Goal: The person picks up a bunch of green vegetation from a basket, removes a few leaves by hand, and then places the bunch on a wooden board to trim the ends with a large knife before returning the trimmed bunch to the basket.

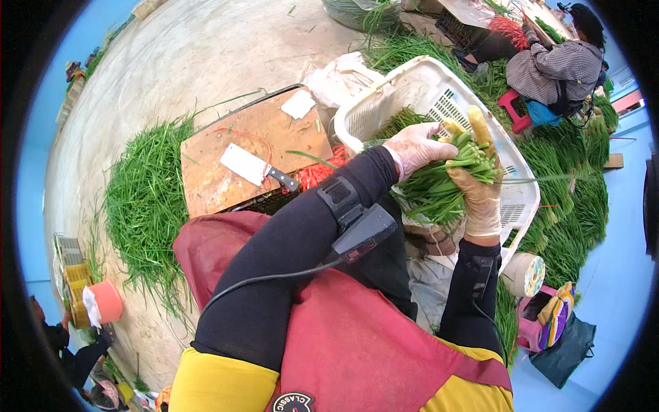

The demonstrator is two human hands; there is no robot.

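A loose bunch of long, thin green stalks with pale cut ends (434, 189) is held in both hands above a white plastic basket with slotted walls (405, 86). The right hand (482, 199), in a thin, translucent glove, curls around the bunch from the right, some of its fingers raised behind the stems. The left hand (415, 147), gloved likewise, pinches at the stem ends with thumb and fingers; exactly how many stalks it grips cannot be told. The leafy part hangs down between the hands, and more greens lie inside the basket.

To the left, a cleaver with a rectangular metal blade and black handle (242, 165) lies on a brown wooden board (213, 189), near bright red plastic strips (314, 175). A heap of green stalks (147, 206) covers the floor beside the board. At upper right, a co-worker in a checked top (556, 72) sits on a red stool (513, 110).
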